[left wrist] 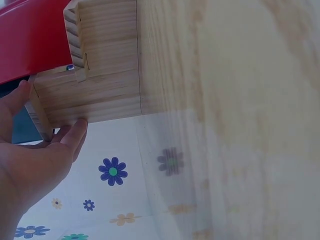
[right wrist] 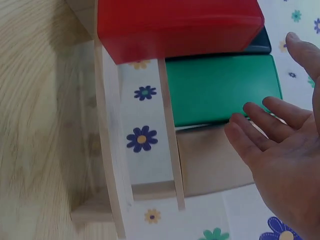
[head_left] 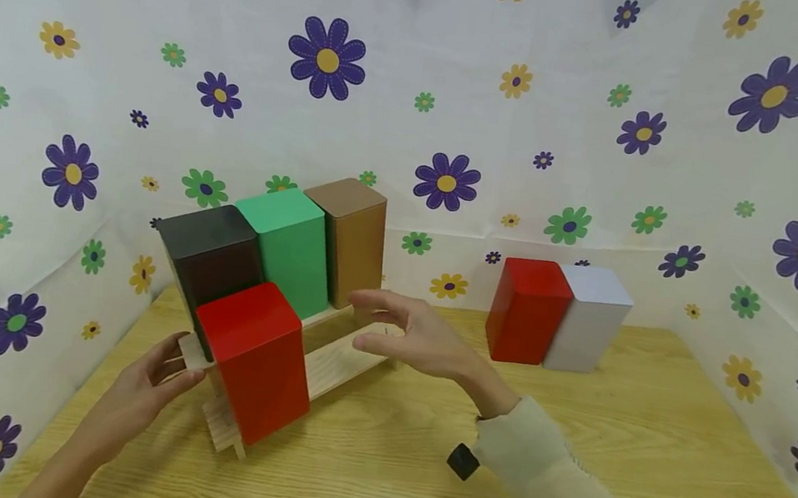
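Note:
A two-tier wooden rack [head_left: 346, 366] stands on the table at the left, turned at an angle. On its upper tier are a black box [head_left: 218, 246], a green box [head_left: 293, 248] and a brown box [head_left: 355, 247]. One red box [head_left: 258, 365] leans on the lower tier, at the near end. My left hand [head_left: 141, 392] grips the rack's near end, thumb and fingers on either side of a wooden end piece [left wrist: 39, 107]. Nothing is in my right hand [head_left: 418, 336]; its fingers are extended before the brown box, close to the green box [right wrist: 222, 90] in the right wrist view.
Another red box [head_left: 527, 312] and a white box [head_left: 590, 320] stand side by side at the back right of the wooden table [head_left: 645, 450]. A small black object [head_left: 463, 462] is by the right sleeve. Flower-printed cloth [head_left: 387, 113] encloses the back and sides.

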Demonstrator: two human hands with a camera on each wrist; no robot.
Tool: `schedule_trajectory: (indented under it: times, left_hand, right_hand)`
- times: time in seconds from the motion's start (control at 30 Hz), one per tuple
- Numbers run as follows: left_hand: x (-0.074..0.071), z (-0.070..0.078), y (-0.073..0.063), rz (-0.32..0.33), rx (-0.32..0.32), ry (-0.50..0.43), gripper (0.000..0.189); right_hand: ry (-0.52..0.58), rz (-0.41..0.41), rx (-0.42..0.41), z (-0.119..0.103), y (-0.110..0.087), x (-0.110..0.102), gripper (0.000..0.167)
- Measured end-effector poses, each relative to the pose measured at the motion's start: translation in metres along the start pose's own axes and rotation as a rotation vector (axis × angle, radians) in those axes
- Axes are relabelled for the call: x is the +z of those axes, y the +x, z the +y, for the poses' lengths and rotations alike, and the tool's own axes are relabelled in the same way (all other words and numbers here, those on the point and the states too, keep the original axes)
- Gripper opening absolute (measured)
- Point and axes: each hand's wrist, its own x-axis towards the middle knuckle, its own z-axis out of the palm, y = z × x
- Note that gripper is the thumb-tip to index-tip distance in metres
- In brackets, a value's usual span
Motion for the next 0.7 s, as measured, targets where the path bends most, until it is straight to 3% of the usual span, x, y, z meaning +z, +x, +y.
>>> schedule_trajectory:
  times: [0.3,0.5,0.7]
  left_hand:
    - [-0.002,0.000,-0.001,-0.009,-0.002,0.009,0.085]
    - [-0.001,0.003,-0.001,-0.006,0.008,0.017,0.084]
    - [0.000,0.003,-0.002,-0.012,0.003,0.007,0.084]
  right_hand:
    - [0.020,-0.035,-0.047,-0.006,0.023,0.020,0.072]
    - [0.128,-0.044,-0.093,-0.009,0.038,0.030,0.071]
    - [0.180,-0.060,-0.081,-0.011,0.049,0.042,0.074]
